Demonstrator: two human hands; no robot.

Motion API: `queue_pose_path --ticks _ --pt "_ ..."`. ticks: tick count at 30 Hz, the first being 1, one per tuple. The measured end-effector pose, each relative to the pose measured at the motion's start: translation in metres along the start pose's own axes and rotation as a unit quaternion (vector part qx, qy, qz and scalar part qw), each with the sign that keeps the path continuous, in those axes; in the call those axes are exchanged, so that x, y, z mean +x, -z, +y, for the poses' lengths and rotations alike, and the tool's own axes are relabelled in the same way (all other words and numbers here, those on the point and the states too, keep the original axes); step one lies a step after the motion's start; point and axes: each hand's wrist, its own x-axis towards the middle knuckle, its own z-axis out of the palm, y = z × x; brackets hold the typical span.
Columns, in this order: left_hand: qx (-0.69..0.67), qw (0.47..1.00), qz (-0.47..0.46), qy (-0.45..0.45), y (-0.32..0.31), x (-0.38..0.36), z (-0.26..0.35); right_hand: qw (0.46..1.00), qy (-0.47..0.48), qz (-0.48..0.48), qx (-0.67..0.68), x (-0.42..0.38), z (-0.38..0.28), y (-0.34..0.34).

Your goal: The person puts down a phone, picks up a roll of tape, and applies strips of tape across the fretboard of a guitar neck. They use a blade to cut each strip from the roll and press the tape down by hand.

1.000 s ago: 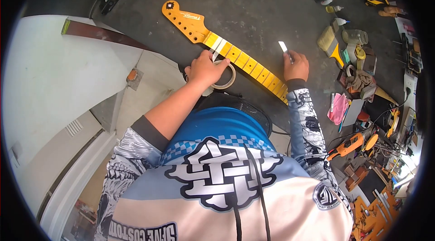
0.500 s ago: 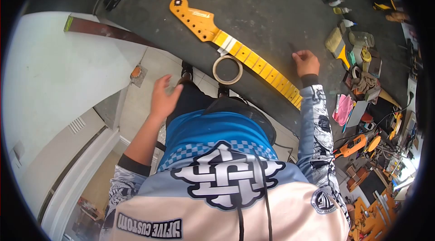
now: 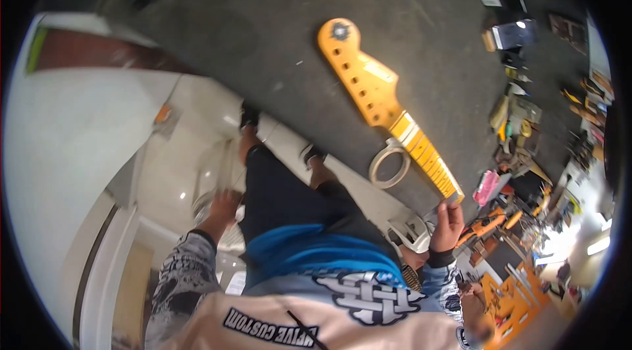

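A yellow guitar neck (image 3: 375, 97) lies diagonally on the dark grey table (image 3: 276, 34), headstock toward the far side. A roll of masking tape (image 3: 390, 167) lies flat against its near side. My right hand (image 3: 448, 222) is at the table's front edge, fingers touching the heel end of the neck; its grip is unclear. My left hand (image 3: 222, 209) hangs low at my left side, beside a blurred white object (image 3: 212, 182) on the floor. Blur hides whether it holds that object.
Tools, bottles, rags and an orange power tool (image 3: 484, 225) crowd the table's right end. A pink cloth (image 3: 487, 187) lies near the neck's heel. A white wall and pale tiled floor (image 3: 178, 120) are on the left. My legs and shoes stand by the table edge.
The view has swung and tilted sharply. My left hand dropped from near the tape to beside my leg. My right hand slid back to the table edge by the neck's heel.
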Motion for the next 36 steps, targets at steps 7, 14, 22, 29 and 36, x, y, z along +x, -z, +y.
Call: queue_pose_path --ticks 7,14,22,29,36 --pt "0.140 0.988 -0.063 -0.027 -0.046 0.077 -0.001 0.997 0.021 0.067 0.042 0.005 0.001 -0.015" --pt "0.082 0.992 -0.097 0.009 -0.042 0.094 -0.029 0.995 0.063 0.028 0.071 -0.016 0.050 -0.017" --pt "0.024 0.993 -0.077 0.084 0.037 0.109 -0.083 0.989 0.045 0.004 0.142 -0.012 0.072 -0.026" --pt "-0.031 0.990 -0.019 0.133 0.072 0.131 -0.109 0.983 0.107 -0.033 0.145 0.002 0.091 -0.032" --pt "-0.102 0.974 0.106 0.171 0.091 0.167 -0.145 0.964 0.115 -0.028 0.240 -0.002 0.100 -0.032"
